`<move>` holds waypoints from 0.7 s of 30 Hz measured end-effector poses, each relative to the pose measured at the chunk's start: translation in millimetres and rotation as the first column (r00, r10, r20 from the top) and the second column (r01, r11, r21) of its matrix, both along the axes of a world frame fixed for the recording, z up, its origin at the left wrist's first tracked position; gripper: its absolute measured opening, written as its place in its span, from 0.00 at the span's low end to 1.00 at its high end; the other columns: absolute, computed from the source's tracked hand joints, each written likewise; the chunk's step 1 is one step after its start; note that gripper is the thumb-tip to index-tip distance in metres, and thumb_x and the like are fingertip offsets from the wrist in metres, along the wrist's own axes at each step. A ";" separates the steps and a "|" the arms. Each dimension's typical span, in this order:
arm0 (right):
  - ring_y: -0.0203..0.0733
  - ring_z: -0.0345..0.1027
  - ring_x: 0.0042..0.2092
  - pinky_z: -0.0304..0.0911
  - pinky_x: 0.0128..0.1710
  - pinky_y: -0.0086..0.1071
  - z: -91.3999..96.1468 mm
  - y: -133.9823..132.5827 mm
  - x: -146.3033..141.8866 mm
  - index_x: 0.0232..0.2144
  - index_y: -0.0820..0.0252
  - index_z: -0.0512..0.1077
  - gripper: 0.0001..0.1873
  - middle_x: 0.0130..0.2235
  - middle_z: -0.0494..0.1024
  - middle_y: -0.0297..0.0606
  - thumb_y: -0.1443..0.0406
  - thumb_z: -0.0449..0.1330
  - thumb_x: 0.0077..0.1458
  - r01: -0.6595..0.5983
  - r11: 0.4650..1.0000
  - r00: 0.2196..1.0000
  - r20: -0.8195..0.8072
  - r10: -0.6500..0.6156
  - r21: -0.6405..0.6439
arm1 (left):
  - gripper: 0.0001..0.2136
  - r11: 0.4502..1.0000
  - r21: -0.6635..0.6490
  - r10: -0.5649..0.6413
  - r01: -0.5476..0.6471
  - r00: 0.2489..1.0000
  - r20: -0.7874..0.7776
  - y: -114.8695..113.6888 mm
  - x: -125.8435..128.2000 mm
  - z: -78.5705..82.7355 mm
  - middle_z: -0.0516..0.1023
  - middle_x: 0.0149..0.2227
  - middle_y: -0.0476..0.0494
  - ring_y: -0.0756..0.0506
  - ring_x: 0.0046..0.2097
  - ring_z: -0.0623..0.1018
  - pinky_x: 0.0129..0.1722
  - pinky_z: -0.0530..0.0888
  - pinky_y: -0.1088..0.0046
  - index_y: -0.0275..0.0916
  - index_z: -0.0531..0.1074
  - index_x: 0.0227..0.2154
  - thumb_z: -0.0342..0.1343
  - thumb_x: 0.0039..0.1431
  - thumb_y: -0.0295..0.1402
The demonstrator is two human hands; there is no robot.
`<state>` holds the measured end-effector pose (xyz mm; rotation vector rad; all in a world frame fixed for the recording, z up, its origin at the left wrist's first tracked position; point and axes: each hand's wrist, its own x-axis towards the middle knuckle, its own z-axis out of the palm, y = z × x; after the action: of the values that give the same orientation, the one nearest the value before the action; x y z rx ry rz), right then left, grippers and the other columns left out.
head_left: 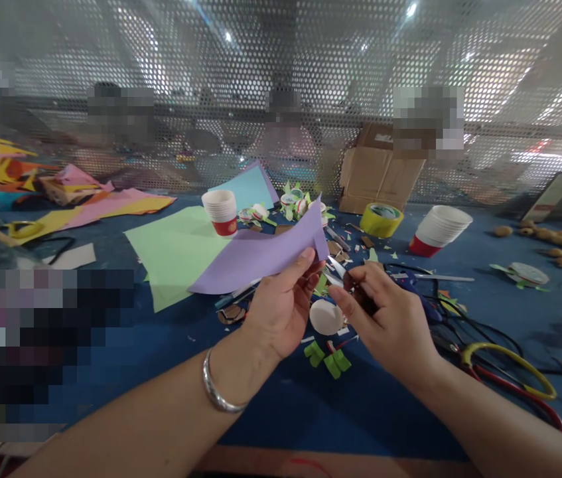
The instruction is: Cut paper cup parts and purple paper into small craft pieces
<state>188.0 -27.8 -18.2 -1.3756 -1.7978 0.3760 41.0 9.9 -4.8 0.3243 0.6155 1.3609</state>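
Note:
My left hand (283, 302) grips a sheet of purple paper (261, 255) near its right end, thumb on top. The sheet curves up off the table, and a narrow strip shows along its right edge. In my right hand (393, 312) is a pair of scissors (336, 271), its blades parted and pointing at the paper's lower right corner. A light green sheet (176, 249) lies flat behind the purple one. Below the hands are a white paper disc (325, 317) and small green leaf-shaped cutouts (336, 364).
Stacked paper cups (219, 211) stand behind the purple sheet, and another cup stack (440, 230) leans at right. Yellow tape (381, 220) sits before a cardboard box (380, 176). Large scissors (509, 368) and black cables lie right. Coloured paper (106, 211) is at left; a perforated screen (281, 60) stands behind.

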 end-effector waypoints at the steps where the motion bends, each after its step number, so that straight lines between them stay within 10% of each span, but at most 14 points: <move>1: 0.30 0.59 0.25 0.53 0.27 0.27 -0.2 0.7 -0.2 0.37 0.58 0.66 0.14 0.26 0.68 0.29 0.53 0.60 0.63 0.007 1.000 1.000 0.008 -0.007 0.009 | 0.08 1.000 0.000 0.009 -0.009 1.000 -0.002 0.0 0.0 0.2 0.81 0.31 0.49 0.54 0.33 0.79 0.34 0.75 0.82 0.33 0.79 0.35 0.69 0.51 0.25; 11: 0.26 0.48 0.22 0.49 0.21 0.23 0.9 5.0 -0.9 0.34 0.60 0.66 0.20 0.22 0.58 0.26 0.49 0.58 0.64 -0.132 0.983 0.905 -0.421 0.066 -0.129 | 0.05 0.999 -0.006 -0.048 0.048 0.999 -0.003 -4.1 -1.2 -2.4 0.78 0.25 0.50 0.56 0.26 0.77 0.26 0.73 0.86 0.30 0.79 0.30 0.69 0.50 0.23; 21: 0.26 0.53 0.20 0.51 0.18 0.22 0.6 9.4 -1.7 0.37 0.59 0.67 0.19 0.21 0.64 0.26 0.50 0.61 0.61 -0.060 0.991 0.913 -0.408 0.006 -0.120 | 0.00 0.976 -0.075 -0.199 0.204 0.978 0.064 -12.5 4.7 -9.8 0.78 0.26 0.47 0.56 0.25 0.77 0.28 0.77 0.84 0.27 0.79 0.30 0.64 0.56 0.21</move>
<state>186.3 -18.5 -17.6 -1.2443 -1.4704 0.7528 45.7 -2.6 -14.7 0.2744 0.5738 1.1436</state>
